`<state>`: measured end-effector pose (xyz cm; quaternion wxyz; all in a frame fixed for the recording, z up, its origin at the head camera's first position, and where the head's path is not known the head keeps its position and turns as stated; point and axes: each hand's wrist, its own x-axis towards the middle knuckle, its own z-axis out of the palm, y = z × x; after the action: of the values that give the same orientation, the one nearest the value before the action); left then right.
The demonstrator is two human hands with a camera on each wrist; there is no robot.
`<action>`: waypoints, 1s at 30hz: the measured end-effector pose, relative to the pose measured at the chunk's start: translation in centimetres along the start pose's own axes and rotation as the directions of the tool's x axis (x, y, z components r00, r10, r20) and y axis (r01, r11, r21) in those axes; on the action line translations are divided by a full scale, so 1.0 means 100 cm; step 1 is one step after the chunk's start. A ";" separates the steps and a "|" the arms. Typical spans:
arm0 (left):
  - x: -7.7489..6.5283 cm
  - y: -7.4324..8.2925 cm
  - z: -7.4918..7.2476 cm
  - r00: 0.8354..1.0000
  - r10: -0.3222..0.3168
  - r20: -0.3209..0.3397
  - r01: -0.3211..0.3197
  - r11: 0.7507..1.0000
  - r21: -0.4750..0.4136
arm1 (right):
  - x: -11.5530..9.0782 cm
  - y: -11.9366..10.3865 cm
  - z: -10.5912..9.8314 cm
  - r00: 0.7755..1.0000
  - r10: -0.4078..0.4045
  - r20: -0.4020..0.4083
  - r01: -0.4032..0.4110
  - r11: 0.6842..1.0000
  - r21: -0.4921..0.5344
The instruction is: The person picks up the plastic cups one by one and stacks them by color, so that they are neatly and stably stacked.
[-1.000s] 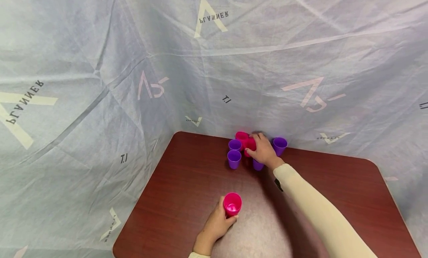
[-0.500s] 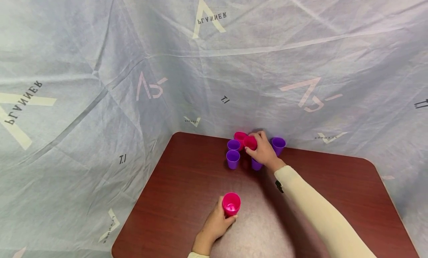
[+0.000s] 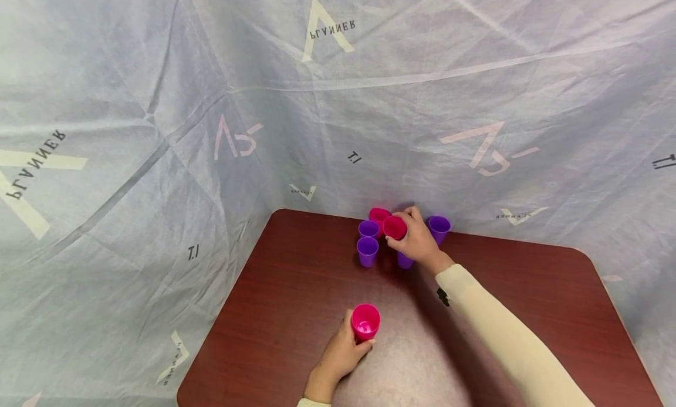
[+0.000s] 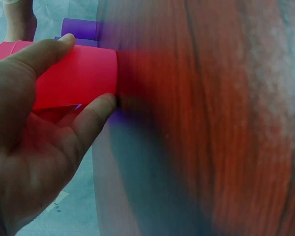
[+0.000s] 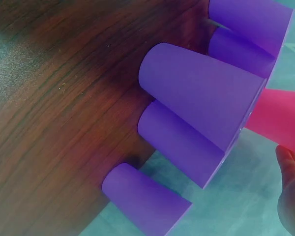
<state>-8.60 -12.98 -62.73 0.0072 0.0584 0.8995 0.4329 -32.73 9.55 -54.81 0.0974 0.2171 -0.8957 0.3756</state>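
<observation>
Near the front of the table, my left hand [image 3: 338, 355] grips a pink cup [image 3: 365, 322], mouth up. The left wrist view shows several rim lines on that pink cup [image 4: 78, 73], like nested cups, with thumb and fingers around the side. At the back, my right hand [image 3: 421, 243] holds another pink cup [image 3: 395, 227] between thumb and fingers, raised among the purple cups. One more pink cup [image 3: 378, 214] stands behind it. In the right wrist view, the held pink cup [image 5: 280, 120] shows beyond a purple cup's rim.
Two purple cups [image 3: 367, 251] stand left of my right hand. One purple cup [image 3: 405, 260] is partly hidden below this hand, another purple cup [image 3: 439, 229] stands to its right. Printed grey sheeting [image 3: 338, 119] hangs along the back edge of the brown table [image 3: 285, 290].
The pink cup in my right hand has come up a little from among the other cups, its mouth now showing more fully. My left hand and its cup stay in place.
</observation>
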 end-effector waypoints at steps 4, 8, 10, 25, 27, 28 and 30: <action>0.002 -0.001 -0.001 1.000 0.010 -0.009 -0.011 1.000 -0.004 | -0.004 -0.001 -0.002 1.000 -0.020 0.006 0.020 0.999 -0.027; 0.004 -0.002 -0.002 1.000 0.013 -0.012 -0.013 1.000 -0.017 | -0.007 -0.001 -0.004 0.998 -0.066 0.006 0.066 0.996 -0.052; 0.004 -0.002 -0.002 1.000 0.011 -0.009 -0.011 1.000 -0.022 | -0.008 -0.001 -0.004 0.995 -0.103 -0.005 0.102 0.993 -0.055; 0.004 -0.002 -0.001 0.999 0.033 -0.014 -0.033 0.998 -0.046 | -0.017 -0.006 -0.006 0.980 -0.192 -0.049 0.188 0.980 -0.066; 0.004 -0.002 -0.002 0.999 0.042 -0.017 -0.043 0.998 -0.050 | -0.018 -0.008 -0.007 0.980 -0.192 -0.055 0.189 0.981 -0.054; 0.004 -0.002 -0.002 0.999 0.048 -0.019 -0.048 0.997 -0.052 | -0.018 -0.008 -0.007 0.981 -0.186 -0.057 0.184 0.982 -0.045; 0.004 -0.002 -0.002 0.998 0.055 -0.022 -0.056 0.997 -0.048 | -0.019 -0.010 -0.008 0.984 -0.169 -0.061 0.168 0.986 -0.021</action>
<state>-9.05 -13.24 -62.78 -0.0130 0.0787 0.8869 0.4551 -30.56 10.07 -54.30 0.1585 0.2793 -0.8737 0.3655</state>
